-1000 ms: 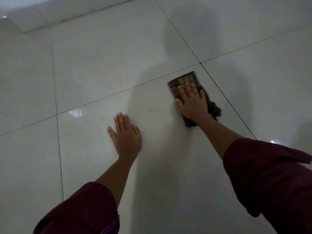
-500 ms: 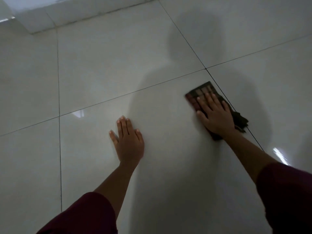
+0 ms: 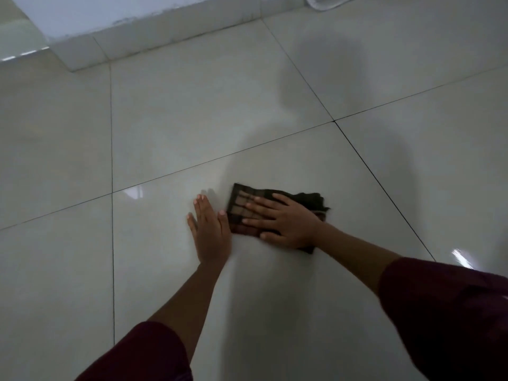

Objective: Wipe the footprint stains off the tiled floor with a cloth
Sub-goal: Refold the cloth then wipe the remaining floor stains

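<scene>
Head cam: right hand lies flat w/ fingers spread, palm pressing a dark checked cloth onto the glossy tiled floor, not gripping it. Cloth sits mid-tile, just beside the left hand, almost touching its thumb. Left hand is open too, flat on the tile. Can't make out any stains tbh.

indoor room, likely a home: glossy pale tiled floor, tiled skirting

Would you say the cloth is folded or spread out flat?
Folded: the cloth shows as a compact checked pad under the right hand, bunched at its far end.
</scene>
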